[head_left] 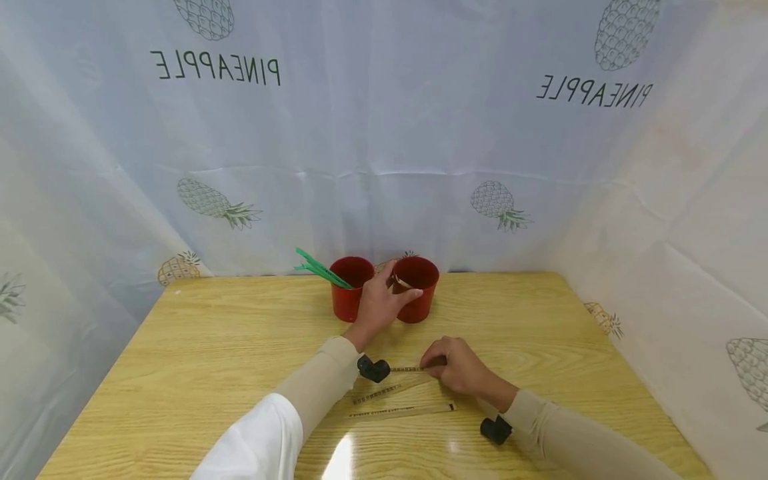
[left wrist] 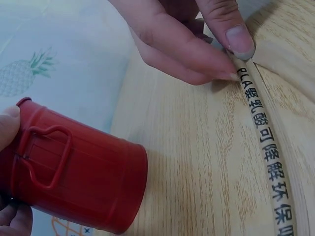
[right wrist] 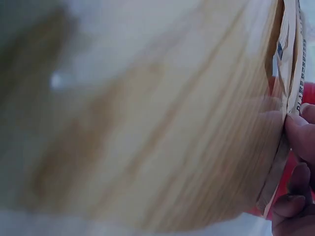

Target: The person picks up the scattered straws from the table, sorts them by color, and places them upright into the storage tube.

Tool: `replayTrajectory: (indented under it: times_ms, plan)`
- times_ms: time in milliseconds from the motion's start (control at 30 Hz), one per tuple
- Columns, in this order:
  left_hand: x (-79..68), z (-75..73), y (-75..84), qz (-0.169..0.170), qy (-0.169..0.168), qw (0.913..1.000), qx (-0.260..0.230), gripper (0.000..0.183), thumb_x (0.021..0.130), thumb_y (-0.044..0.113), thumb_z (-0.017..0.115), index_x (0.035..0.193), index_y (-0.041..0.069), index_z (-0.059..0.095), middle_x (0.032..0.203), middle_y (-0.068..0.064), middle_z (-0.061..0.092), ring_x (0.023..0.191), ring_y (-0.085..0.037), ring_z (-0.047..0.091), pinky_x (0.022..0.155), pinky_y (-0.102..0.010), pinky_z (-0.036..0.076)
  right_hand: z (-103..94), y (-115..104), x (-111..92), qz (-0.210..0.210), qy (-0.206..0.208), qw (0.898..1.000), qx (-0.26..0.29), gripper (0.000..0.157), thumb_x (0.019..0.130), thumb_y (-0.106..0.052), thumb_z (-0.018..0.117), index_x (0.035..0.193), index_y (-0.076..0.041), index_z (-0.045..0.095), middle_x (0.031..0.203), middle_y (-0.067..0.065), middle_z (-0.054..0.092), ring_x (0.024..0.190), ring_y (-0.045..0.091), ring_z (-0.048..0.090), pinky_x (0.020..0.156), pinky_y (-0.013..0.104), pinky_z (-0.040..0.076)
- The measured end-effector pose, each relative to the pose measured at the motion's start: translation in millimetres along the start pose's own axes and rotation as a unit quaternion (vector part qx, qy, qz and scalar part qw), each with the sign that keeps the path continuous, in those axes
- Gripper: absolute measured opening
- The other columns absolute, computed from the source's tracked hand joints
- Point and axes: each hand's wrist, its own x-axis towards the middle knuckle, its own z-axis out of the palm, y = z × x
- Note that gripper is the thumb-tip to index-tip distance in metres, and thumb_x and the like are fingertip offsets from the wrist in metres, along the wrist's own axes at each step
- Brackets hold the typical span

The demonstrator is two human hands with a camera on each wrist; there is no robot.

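Observation:
My left hand (head_left: 381, 297) grips the rim of the right-hand red bucket (head_left: 420, 309); the left wrist view shows its wire handle and ribbed side. A pale strip (head_left: 403, 283) shows inside that bucket's mouth. With thumb and fingertips, my right hand (head_left: 459, 367) pinches one end of a paper-wrapped straw (left wrist: 268, 142) printed with "PLA" and Chinese characters, low over the table. Two more wrapped straws, one slanting (head_left: 378, 395) and one nearer the front (head_left: 408, 411), lie on the wood.
A second red bucket (head_left: 344, 305) stands to the left, with several green wrapped straws (head_left: 324, 270) leaning out of it. The wooden table (head_left: 228, 353) ends at a white pineapple-print curtain (head_left: 360, 133) behind and at the sides. A black wrist camera (head_left: 373, 369) sits by my left cuff.

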Motion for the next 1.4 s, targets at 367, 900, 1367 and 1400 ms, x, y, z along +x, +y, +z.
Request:
replayTrajectory:
  times_ms: [367,900,1367,1400]
  plan:
    - [0.9,-0.8,2.0,-0.001,0.001,1.0000,-0.004,0.068,0.090,0.030,0.084,0.149,0.014,0.054,0.144,-0.004,0.066,0.139,-0.029,0.060,0.113,-0.049,0.054,-8.2,-4.1,0.4,-0.049,-0.065,0.988,-0.133,0.018,0.093,0.006,0.069,0.098,-0.011,0.073,0.092,-0.002,0.070,0.086,0.010,0.059,0.074,0.026,0.056]
    - [-1.3,0.1,0.1,-0.011,-0.001,0.9999,-0.003,0.071,0.090,0.031,0.084,0.151,0.016,0.052,0.146,-0.004,0.064,0.139,-0.031,0.060,0.111,-0.051,0.054,-48.7,11.0,-13.9,-0.090,-0.010,0.980,-0.178,0.019,0.090,0.006,0.072,0.094,-0.013,0.073,0.092,-0.004,0.069,0.085,0.010,0.056,0.073,0.027,0.054]
    - [-1.8,-0.6,1.1,-0.005,-0.005,0.9999,-0.009,0.070,0.090,0.029,0.083,0.151,0.014,0.052,0.146,-0.005,0.065,0.139,-0.029,0.060,0.109,-0.047,0.056,-90.7,39.7,-14.9,-0.143,0.146,0.971,-0.125,0.024,0.085,0.010,0.077,0.091,-0.012,0.071,0.088,0.003,0.069,0.073,0.002,0.045,0.060,0.020,0.041]
    - [-1.8,-0.3,1.0,-0.004,-0.006,0.9999,-0.011,0.069,0.090,0.029,0.083,0.150,0.013,0.053,0.145,-0.005,0.065,0.140,-0.029,0.060,0.109,-0.047,0.056,-91.8,39.1,-13.0,-0.146,0.154,0.970,-0.116,0.023,0.085,0.010,0.076,0.092,-0.011,0.071,0.088,0.004,0.069,0.072,0.002,0.044,0.060,0.019,0.040]
